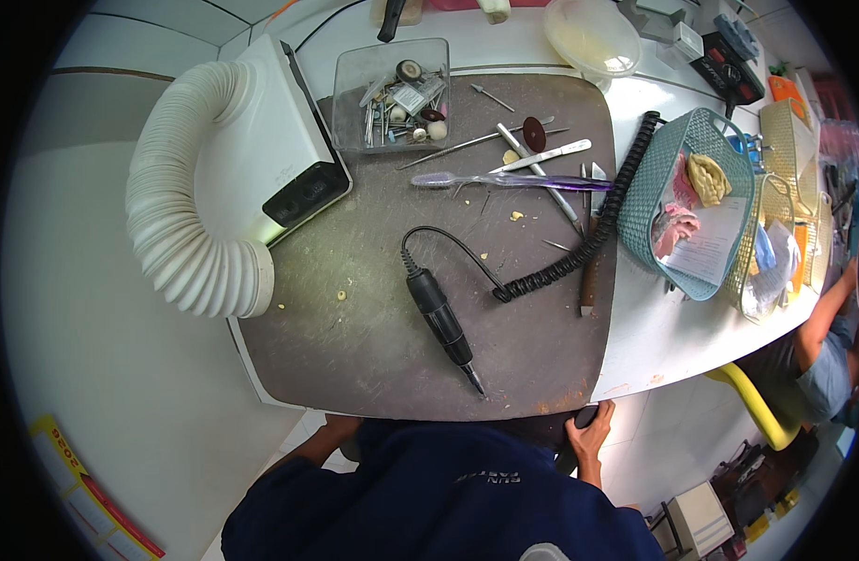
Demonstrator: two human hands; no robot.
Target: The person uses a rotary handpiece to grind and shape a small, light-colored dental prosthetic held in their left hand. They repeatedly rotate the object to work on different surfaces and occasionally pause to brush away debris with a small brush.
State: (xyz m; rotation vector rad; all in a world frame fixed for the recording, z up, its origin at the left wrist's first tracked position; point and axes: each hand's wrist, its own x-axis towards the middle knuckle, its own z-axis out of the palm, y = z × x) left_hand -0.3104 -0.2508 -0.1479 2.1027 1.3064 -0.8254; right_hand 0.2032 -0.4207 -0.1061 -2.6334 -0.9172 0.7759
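Observation:
My right hand (pixel 593 432) is below the table's front edge, its thumb and fingers round a dark, rounded thing (pixel 586 414) that may be part of a chair. My left hand (pixel 340 428) is low at the table's front edge, its fingers hidden. Nearest on the grey-brown work mat (pixel 354 346) lies a black rotary handpiece (pixel 439 313), its tip toward me and its coiled cord (pixel 579 257) running to the right. Behind it lie a clear purple toothbrush (pixel 513 180), a white-handled tool (pixel 546 156), metal instruments and a dark red disc (pixel 534 135).
A white dust extractor (pixel 252 140) with a ribbed hose (pixel 158 215) stands at left. A clear box (pixel 392 140) of burs and polishing bits sits at the back. To the right are a teal basket (pixel 635 224) and yellow baskets (pixel 775 196). Another person's arm (pixel 822 313) shows at far right.

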